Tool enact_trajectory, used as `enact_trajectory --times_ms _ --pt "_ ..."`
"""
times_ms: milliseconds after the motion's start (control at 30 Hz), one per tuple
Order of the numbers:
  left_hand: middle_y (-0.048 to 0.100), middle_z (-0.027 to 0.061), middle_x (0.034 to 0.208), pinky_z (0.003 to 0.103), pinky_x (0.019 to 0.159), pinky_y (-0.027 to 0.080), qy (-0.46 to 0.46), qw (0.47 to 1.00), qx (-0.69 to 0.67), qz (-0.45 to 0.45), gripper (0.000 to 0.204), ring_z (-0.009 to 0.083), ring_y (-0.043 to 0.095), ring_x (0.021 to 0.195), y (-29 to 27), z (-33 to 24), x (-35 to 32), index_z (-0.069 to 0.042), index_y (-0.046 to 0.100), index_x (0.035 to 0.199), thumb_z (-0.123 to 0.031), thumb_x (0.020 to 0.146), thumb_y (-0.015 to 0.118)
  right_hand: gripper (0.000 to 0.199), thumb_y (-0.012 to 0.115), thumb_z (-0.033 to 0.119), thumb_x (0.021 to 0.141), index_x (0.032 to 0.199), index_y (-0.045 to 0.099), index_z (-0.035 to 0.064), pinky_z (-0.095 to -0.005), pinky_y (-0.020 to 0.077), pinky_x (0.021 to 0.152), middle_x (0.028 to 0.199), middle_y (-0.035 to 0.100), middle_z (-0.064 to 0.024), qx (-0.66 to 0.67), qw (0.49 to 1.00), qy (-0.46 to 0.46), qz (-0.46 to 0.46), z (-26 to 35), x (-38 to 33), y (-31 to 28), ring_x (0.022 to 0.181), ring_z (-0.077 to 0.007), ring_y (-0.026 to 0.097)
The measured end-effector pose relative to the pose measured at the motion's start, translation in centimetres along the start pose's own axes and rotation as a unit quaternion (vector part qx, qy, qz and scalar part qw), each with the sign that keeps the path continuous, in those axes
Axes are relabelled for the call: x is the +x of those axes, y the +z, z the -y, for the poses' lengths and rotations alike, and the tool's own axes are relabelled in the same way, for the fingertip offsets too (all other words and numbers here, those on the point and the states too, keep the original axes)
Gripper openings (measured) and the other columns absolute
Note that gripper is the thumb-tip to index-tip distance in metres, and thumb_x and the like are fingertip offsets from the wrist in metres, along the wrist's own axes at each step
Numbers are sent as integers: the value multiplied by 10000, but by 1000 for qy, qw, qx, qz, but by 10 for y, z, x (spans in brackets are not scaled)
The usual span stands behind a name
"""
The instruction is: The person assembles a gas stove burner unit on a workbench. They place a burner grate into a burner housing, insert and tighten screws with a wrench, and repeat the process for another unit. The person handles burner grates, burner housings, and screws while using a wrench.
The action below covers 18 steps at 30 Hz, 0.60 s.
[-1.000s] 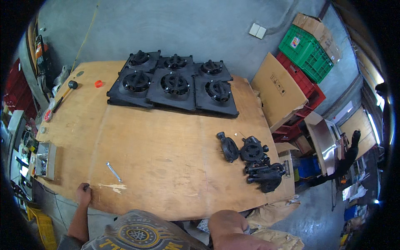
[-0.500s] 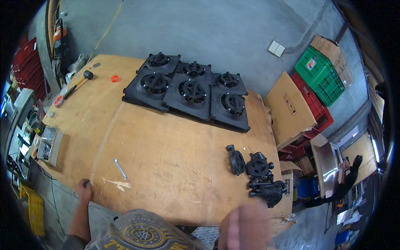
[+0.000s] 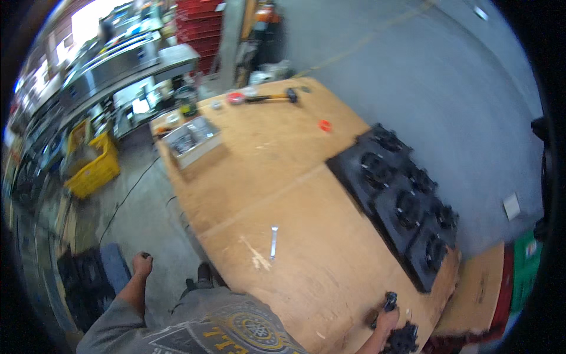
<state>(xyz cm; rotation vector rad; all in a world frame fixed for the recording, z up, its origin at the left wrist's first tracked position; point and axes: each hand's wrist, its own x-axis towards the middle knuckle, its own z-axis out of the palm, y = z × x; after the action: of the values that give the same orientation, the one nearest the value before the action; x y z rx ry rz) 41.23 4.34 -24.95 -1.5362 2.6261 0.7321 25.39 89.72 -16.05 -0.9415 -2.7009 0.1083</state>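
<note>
At the near right of the table, my right hand (image 3: 387, 320) is closed round a black cast-metal burner part (image 3: 390, 301). Beside its wrist lie more black burner parts (image 3: 403, 338), partly cut off by my forearm. Off the table's left side, over the floor, my left hand (image 3: 142, 264) is curled shut. Something small and dark shows at its fingers, too small to name. A silver wrench (image 3: 274, 242) lies mid-table, next to a patch of chipped wood. Several black plates with round burners (image 3: 407, 207) sit along the far right edge by the wall.
A box of small metal parts (image 3: 193, 141) stands at the table's far left corner. Toward the back lie a mallet (image 3: 272, 97) and an orange ring (image 3: 325, 125). Cardboard (image 3: 476, 292) leans beyond the right end. A yellow crate (image 3: 94, 168) and a cable are on the floor at left.
The view has swung to the left, so the table appears turned. My right hand has gone from the table's near edge to the burner parts and taken hold of one. My left hand remains curled.
</note>
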Motion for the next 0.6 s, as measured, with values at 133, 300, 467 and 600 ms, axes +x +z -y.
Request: enact_trajectory --times_ms 133,300,467,600 --pt "715 179 993 408 849 525 -159 981 -48 99 313 319 683 946 31 65 -16 -15 703 1057 -206 813 662 417 691 131 688 1069 657 -36 -459 500 841 970 673 -231 107 968 -211 79 158 -41 -55 951 -411 639" --pt "720 147 966 372 784 540 -109 952 -94 270 389 255 698 811 62 51 25 -12 684 1123 -242 810 686 492 725 135 719 1188 616 35 -441 481 865 1030 638 -182 127 872 -436 182 335 -74 -81 967 -375 611" --pt "717 146 949 375 747 541 -40 951 -163 260 417 224 692 773 43 14 88 -24 655 1184 -228 822 679 428 713 109 721 1142 639 110 -433 422 903 1032 648 -103 137 767 -615 125 486 -95 -42 996 -312 598" --pt "714 154 965 360 733 540 -56 943 -276 176 433 226 686 760 21 59 126 -58 648 1211 -248 823 681 388 695 90 711 1095 649 109 -479 396 955 1053 648 -104 121 728 -668 92 565 -106 -1 1059 -316 579"
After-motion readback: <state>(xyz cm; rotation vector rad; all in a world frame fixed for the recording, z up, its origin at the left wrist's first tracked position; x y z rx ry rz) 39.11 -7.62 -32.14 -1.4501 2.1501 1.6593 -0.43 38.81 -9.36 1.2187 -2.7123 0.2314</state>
